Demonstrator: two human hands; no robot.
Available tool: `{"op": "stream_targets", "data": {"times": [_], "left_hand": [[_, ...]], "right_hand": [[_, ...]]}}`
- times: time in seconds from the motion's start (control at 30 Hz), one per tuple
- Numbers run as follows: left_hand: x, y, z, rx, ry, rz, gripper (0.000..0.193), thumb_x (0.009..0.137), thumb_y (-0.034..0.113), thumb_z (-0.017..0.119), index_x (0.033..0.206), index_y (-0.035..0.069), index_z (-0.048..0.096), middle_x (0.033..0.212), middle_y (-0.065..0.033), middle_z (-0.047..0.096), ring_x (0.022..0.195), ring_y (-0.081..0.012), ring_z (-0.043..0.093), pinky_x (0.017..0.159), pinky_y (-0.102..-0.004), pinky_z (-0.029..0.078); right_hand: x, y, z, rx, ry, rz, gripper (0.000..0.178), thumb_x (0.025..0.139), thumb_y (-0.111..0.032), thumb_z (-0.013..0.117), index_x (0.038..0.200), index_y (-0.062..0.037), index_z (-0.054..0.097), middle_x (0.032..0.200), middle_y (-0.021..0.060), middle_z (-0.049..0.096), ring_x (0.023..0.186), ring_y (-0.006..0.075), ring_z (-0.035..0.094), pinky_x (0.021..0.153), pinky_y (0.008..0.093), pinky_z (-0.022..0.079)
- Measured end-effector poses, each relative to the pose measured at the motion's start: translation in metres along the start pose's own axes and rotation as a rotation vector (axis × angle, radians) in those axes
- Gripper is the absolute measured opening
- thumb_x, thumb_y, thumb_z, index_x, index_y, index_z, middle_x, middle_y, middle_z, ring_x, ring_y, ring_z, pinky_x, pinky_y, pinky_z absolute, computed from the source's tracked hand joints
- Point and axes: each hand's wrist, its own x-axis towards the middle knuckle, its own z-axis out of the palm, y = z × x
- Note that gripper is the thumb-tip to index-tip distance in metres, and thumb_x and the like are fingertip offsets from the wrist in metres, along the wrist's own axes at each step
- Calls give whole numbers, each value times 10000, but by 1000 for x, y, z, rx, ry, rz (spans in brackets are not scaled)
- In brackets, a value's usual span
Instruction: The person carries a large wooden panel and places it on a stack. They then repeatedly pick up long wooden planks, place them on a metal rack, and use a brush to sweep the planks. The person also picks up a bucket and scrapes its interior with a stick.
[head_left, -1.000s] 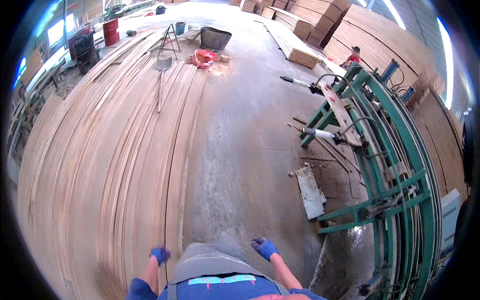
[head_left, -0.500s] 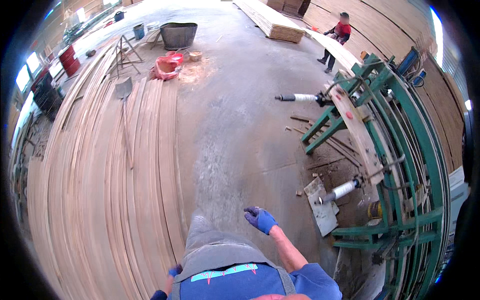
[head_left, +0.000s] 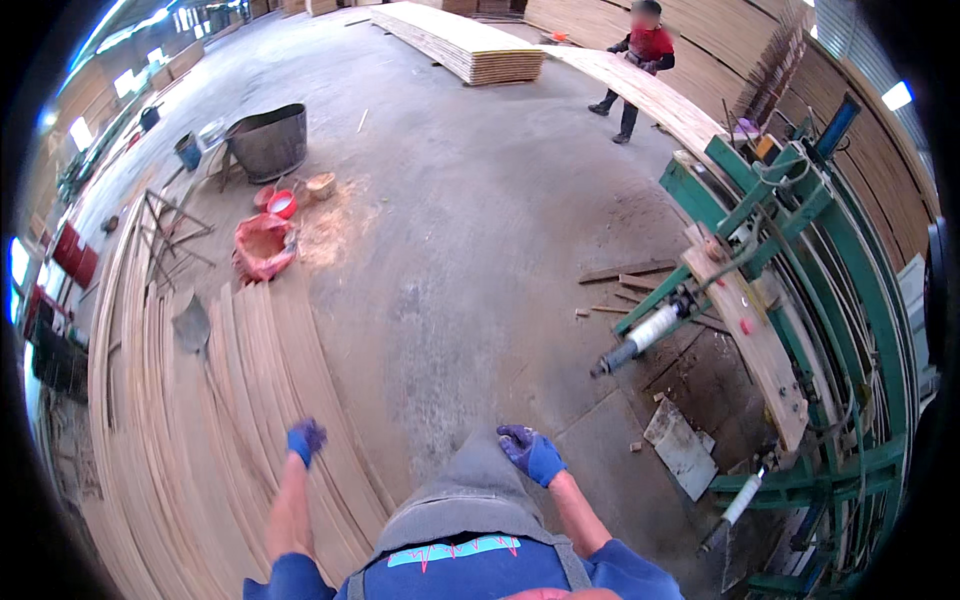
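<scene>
My left hand [head_left: 306, 440], in a blue and purple glove, hangs above the long wooden boards [head_left: 240, 400] on the left. Its fingers are loosely bent, and I see nothing in them. Beside the front of my grey apron [head_left: 470, 490] is my right hand [head_left: 532, 455], gloved alike. Its fingers are bent but not closed, with nothing held. Neither hand touches the boards or the machine. A shovel [head_left: 193, 325] lies on the boards, beyond my left hand.
Right stands a green-framed machine [head_left: 840, 235] with a wooden beam [head_left: 750, 330] and protruding cylinders. Wood scraps and a pale plate [head_left: 680, 448] lie beside it. Ahead are a red sack [head_left: 265, 247], a dark tub [head_left: 268, 145] and a board stack [head_left: 470, 50]. A co-worker [head_left: 640, 65] holds a long panel [head_left: 640, 90].
My left hand has swung forward and up over the boards from beside my body. The right hand stays near the apron. My view has shifted, and the machine and boards appear differently placed.
</scene>
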Motion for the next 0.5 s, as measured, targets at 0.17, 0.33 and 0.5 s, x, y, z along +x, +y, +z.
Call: {"op": "stream_targets", "data": {"times": [0.17, 0.33, 0.5], "left_hand": [[136, 292, 176, -99, -115, 259, 233, 932, 374, 521, 916, 151, 588, 885, -93, 684, 751, -222, 663, 651, -384, 532], [220, 244, 199, 1384, -275, 436, 237, 891, 308, 515, 772, 135, 625, 735, -73, 651, 671, -184, 630, 592, -384, 488], [236, 160, 208, 583, -260, -580, 258, 870, 331, 555, 969, 104, 627, 883, -106, 641, 800, -271, 606, 690, -420, 497]], "right_hand": [[182, 10, -24, 87, 144, -21, 293, 870, -260, 592, 1073, -61, 661, 1013, 184, 668, 936, 303, 654, 816, 362, 508], [349, -20, -68, -15, 90, 1, 288, 872, -248, 605, 1091, -67, 649, 1021, 163, 665, 910, 282, 656, 788, 359, 511], [508, -9, -122, -121, 83, -23, 276, 870, -246, 605, 1075, -68, 657, 993, 155, 672, 839, 258, 666, 758, 361, 520]]}}
